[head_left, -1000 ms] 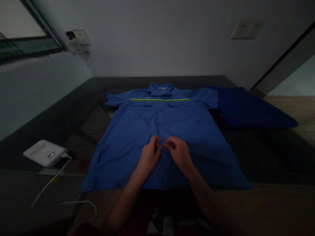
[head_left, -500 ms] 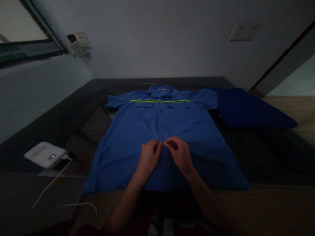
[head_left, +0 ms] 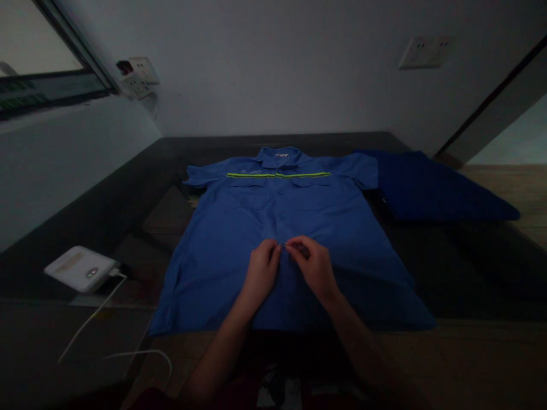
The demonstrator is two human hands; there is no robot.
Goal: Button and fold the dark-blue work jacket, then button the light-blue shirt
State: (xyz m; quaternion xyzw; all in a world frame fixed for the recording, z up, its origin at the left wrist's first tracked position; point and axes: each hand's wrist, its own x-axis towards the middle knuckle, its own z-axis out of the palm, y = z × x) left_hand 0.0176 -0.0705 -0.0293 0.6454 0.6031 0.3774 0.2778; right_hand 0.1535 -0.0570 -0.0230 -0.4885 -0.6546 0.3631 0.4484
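Observation:
A blue short-sleeved work shirt (head_left: 226,245) lies front up on the dark table, its collar away from me. A yellow-green stripe crosses its chest above two flap pockets. My left hand (head_left: 264,265) pinches the shirt's front placket at mid-length, thumb against fingertips. Opposite it, my right hand (head_left: 310,263) pinches the placket's other side, and the fingertips of both hands nearly meet. A button (head_left: 282,216) shows on the placket just beyond my hands. Whatever small part lies between the fingertips is too dim and small to make out.
A dark blue folded cloth item (head_left: 444,188) lies right of the shirt, by its sleeve. On the left, a white box-shaped device (head_left: 81,269) with a white cable (head_left: 92,319) sits on the table (head_left: 461,273). Wall sockets (head_left: 426,52) are on the wall behind.
Both hands stay at the same spot on the placket, with only slight finger movement. The shirt's lower left corner has shifted a little to the right.

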